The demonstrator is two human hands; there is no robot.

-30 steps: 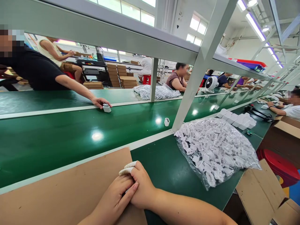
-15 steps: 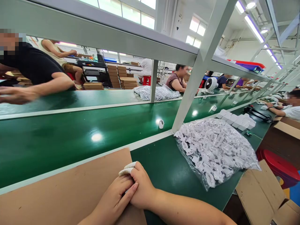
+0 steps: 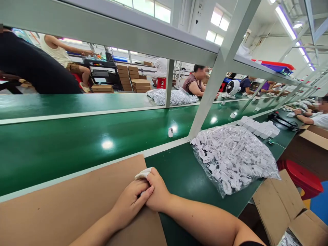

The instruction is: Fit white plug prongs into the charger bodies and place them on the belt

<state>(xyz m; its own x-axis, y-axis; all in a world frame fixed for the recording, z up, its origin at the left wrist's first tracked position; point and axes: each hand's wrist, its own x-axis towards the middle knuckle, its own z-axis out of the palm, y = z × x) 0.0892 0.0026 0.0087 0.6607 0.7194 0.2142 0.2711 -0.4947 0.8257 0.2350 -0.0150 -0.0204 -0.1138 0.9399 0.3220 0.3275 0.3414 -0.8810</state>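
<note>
My left hand and my right hand are clasped together over the right end of a brown cardboard sheet. White covers sit on fingertips of my right hand, which curl over the left hand. My left thumb lies across the right hand. Both hands are closed round each other, and no object shows between them, though the palms are hidden. To their right, a clear plastic bag full of small white plastic parts lies on the green bench.
A white part sits on the green conveyor belt ahead. A grey metal post rises beside the bag. White pieces stand in rows behind it. Opened cardboard boxes and a red stool are at right. Co-workers sit across the belt.
My hands stay clasped, and the view has shifted slightly. The white part on the belt has moved left. At far left, a co-worker's outstretched forearm has gone from sight as the dark-clothed body shifts.
</note>
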